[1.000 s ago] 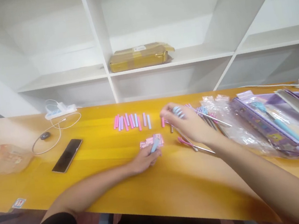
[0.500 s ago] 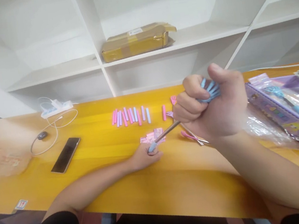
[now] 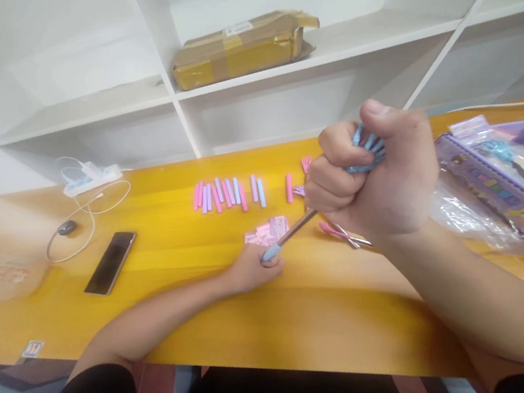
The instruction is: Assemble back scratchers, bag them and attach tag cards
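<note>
My right hand (image 3: 371,174) is closed around the light blue claw-shaped head of a back scratcher (image 3: 298,224). Its metal rod slants down to the left, and its end sits in a light blue handle sleeve (image 3: 270,253). The fingers of my left hand (image 3: 255,268) are wrapped around that sleeve. Just beyond the left hand lie small pink printed cards (image 3: 267,231). Several pink, purple and blue sleeves (image 3: 216,198) stand in a row on the table, with one pink sleeve (image 3: 289,188) apart. More back scratchers (image 3: 338,231) lie partly hidden behind my right hand.
A purple box (image 3: 501,202) with packaged items and clear plastic bags (image 3: 464,213) are at the right. To the left are a phone (image 3: 110,263), a power strip (image 3: 92,179) with cables, and an orange-tinted bag (image 3: 4,275). A taped carton (image 3: 244,49) rests on the shelf.
My right hand moved from the back scratcher pile with one of them, raised it nearer, and its rod end now meets the blue sleeve in my left hand. The view tilted slightly downward.
</note>
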Demonstrator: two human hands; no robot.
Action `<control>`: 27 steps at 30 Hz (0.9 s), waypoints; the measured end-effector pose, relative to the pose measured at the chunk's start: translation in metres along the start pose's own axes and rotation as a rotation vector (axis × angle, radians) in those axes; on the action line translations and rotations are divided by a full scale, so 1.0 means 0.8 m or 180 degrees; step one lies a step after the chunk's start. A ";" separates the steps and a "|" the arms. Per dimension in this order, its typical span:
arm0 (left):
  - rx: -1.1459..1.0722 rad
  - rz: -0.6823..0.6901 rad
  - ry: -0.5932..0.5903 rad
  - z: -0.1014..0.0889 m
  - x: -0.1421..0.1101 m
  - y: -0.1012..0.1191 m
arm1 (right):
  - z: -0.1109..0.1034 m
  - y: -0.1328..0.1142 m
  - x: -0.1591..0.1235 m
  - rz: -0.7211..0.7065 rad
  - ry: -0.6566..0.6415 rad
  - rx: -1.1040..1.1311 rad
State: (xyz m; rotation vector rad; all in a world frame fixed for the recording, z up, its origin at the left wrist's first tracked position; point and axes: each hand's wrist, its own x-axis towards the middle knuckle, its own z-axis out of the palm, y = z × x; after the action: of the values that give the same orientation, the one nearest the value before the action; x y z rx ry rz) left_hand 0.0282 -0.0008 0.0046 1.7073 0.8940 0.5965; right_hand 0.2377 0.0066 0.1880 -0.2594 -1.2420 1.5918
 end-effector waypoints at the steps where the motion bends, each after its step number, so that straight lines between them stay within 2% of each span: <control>1: -0.0035 -0.0006 0.0011 0.001 0.000 -0.001 | 0.000 0.009 0.001 0.0007 0.0045 0.0030; 6: -0.0254 -0.0024 0.0182 0.007 0.000 -0.005 | 0.004 0.081 0.011 0.0296 0.0261 0.0071; 9: -0.0351 -0.0011 0.0250 0.008 0.001 -0.005 | 0.005 0.107 0.013 0.0469 0.0222 0.0065; 17: -0.0437 0.0127 0.0211 0.008 0.000 0.002 | 0.006 0.105 0.005 0.0521 0.0171 0.0053; 27: -0.0401 0.0190 0.0266 0.008 0.001 -0.006 | 0.005 0.111 0.005 0.0585 0.0042 0.0059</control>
State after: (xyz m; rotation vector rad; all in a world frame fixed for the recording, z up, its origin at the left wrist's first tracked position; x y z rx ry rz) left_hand 0.0321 -0.0036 -0.0022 1.6096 0.8483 0.7535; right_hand 0.1806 0.0155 0.1198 -0.3808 -1.2209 1.7547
